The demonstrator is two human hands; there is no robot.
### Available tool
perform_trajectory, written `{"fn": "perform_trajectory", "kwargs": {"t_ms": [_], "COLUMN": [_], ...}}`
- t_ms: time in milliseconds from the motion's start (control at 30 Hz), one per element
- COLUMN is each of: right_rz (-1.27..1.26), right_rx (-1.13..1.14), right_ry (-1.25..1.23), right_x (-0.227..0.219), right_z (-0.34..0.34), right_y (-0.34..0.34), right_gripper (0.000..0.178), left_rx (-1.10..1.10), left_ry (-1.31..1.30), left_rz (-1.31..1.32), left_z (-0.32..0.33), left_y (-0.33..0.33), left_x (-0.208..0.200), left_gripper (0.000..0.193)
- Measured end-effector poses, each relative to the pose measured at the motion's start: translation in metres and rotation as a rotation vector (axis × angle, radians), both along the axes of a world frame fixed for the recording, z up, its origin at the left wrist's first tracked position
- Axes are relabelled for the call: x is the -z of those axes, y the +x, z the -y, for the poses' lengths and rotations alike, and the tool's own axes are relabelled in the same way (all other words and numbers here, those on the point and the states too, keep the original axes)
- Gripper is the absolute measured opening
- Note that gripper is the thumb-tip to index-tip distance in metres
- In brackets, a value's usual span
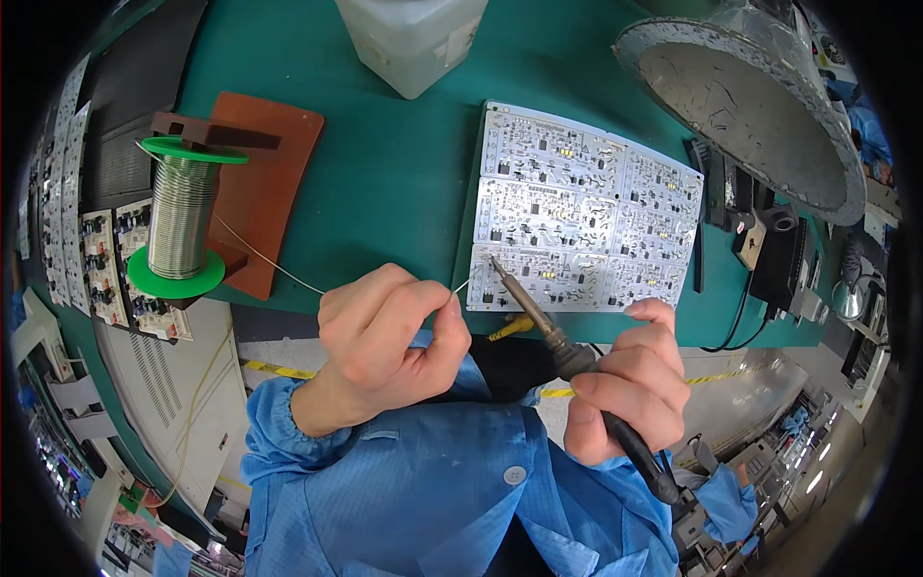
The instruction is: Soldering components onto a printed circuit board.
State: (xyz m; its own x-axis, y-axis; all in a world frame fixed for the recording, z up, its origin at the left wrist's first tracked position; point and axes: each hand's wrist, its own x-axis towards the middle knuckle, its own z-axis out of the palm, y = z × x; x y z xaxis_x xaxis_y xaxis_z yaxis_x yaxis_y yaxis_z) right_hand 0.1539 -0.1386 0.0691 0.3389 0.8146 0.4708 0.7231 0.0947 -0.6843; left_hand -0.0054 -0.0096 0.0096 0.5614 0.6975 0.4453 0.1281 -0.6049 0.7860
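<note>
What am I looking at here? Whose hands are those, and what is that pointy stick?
This one picture comes from a camera worn on a person's head, looking down, so its edges bend. The right hand holds a soldering iron, a hot pointed tool, with its tip on a white circuit board. The left hand pinches thin solder wire, which runs from a spool with green ends. Everything sits on a green table. A round grey hood hangs at upper right.
</note>
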Motion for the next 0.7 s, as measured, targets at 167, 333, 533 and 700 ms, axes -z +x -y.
{"fn": "perform_trajectory", "kwargs": {"t_ms": [167,333,533,700], "right_rz": [0.012,0.006,0.021,0.022], "right_rx": [-0.010,-0.002,-0.009,-0.011], "right_ry": [0.002,0.017,0.015,-0.002], "right_x": [0.0047,0.0061,0.0058,0.0044], "right_z": [-0.0025,-0.0033,-0.0032,-0.0015], "right_y": [-0.0017,-0.0035,-0.0029,-0.0030], "right_gripper": [0.009,0.010,0.010,0.009], "left_rx": [-0.003,0.031,0.043,0.046], "left_ry": [-0.007,-0.001,-0.010,-0.016], "left_rz": [0.004,-0.015,-0.029,-0.015], "left_z": [-0.0001,-0.0020,-0.0017,-0.0020], "left_y": [0.0012,0.0002,0.0006,-0.0015], "left_x": [0.0017,0.0016,0.0013,-0.0015], "left_gripper": [0.016,0.015,0.014,0.014]}}
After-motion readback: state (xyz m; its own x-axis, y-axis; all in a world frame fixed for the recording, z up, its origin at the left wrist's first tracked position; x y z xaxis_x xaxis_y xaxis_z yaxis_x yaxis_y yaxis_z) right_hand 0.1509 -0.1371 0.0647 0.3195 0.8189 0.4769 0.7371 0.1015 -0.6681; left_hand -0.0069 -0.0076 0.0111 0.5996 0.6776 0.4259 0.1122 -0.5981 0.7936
